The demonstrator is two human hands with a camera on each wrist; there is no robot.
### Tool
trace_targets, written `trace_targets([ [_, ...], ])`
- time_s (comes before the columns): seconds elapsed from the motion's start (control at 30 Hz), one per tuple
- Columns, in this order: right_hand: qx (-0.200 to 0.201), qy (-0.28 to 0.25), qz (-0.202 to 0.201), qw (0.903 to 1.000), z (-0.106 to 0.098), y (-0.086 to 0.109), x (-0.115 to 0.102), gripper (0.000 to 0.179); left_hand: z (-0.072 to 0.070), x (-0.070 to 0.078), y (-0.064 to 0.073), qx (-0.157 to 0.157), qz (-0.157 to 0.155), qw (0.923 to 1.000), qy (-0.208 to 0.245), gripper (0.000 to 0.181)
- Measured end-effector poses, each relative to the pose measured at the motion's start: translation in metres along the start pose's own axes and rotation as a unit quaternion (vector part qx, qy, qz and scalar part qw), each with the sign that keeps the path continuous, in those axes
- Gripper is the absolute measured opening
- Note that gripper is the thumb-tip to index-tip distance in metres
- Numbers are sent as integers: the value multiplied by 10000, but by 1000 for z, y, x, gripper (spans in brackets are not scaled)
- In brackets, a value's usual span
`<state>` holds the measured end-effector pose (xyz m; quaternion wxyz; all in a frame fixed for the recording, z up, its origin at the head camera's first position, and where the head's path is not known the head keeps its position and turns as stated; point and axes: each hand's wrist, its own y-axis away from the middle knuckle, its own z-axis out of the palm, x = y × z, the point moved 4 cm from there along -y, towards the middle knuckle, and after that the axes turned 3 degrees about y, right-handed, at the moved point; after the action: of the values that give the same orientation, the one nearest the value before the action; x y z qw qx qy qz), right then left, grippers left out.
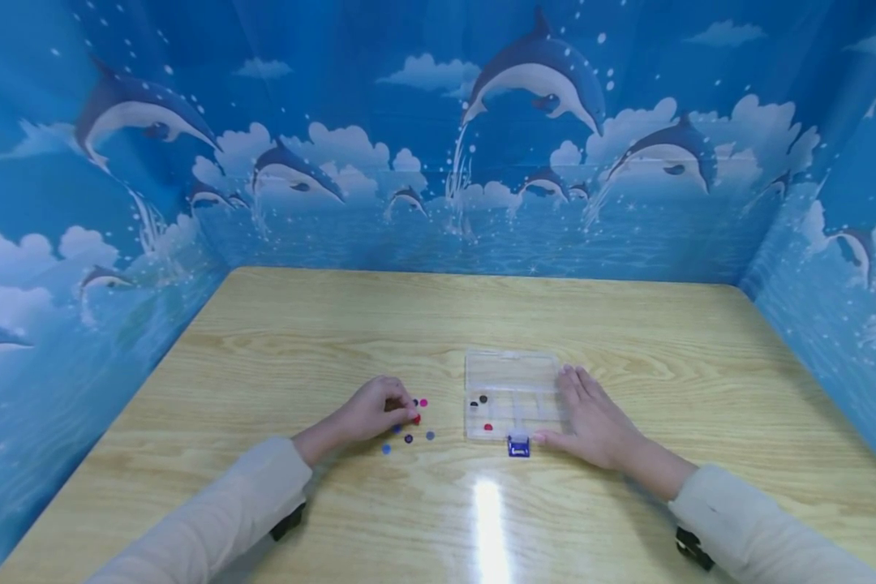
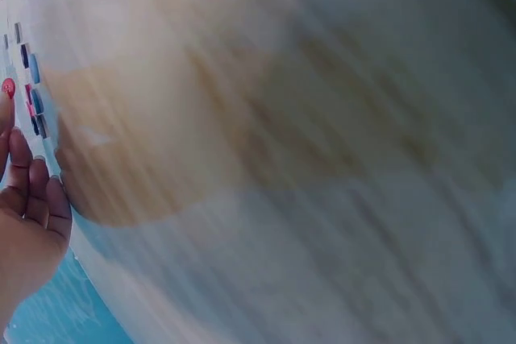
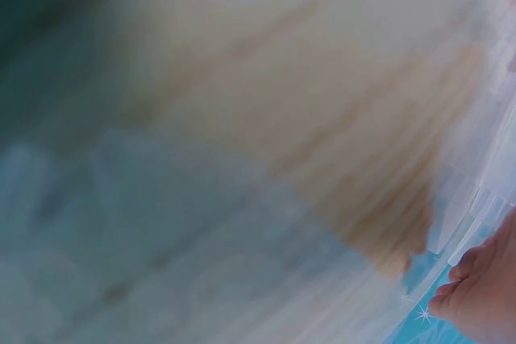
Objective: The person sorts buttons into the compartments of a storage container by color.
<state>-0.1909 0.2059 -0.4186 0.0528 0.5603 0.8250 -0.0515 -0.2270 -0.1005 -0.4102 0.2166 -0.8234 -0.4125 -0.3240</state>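
My left hand (image 1: 374, 410) pinches a red button (image 2: 8, 86) between thumb and fingertip. Around it on the table lie several small buttons, among them a pink button (image 1: 423, 402), a dark button (image 1: 409, 439), a grey button (image 1: 430, 435) and a blue button (image 1: 386, 448). To the right is a clear plastic compartment box (image 1: 511, 371) with its lid folded back. Inside its left compartments sit two black buttons (image 1: 483, 399) and a red button (image 1: 488, 427). My right hand (image 1: 599, 422) rests along the box's right side, fingers straight, thumb at the front corner.
A blue label or tag (image 1: 518, 447) sits at the front edge of the box. The wood-grain table (image 1: 336, 324) stretches around it, backed by a dolphin-print curtain (image 1: 438, 146). A bright light reflection falls on the table in front of the box.
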Motion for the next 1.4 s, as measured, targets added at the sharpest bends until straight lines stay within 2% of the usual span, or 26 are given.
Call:
trace_targets([
  [0.23,59,4,-16,10000,0,0,0,100,0,-1,0,5,-44,9999,141,6],
  [0.53,140,43,-27,9999,-2,1,-1,99,1,3,-2,242,-501,9975,425,7],
  [0.9,126,10,-40,9999,-2,1,-2,99,6,7,-6,264,-637,9944,802,7],
  [1.17,61,-15,-13,10000,-1,1,0,99,10,11,-11,414,-495,9961,600,6],
  [1.4,50,10,-33,10000,0,0,0,99,16,16,-15,366,-704,9937,797,7],
])
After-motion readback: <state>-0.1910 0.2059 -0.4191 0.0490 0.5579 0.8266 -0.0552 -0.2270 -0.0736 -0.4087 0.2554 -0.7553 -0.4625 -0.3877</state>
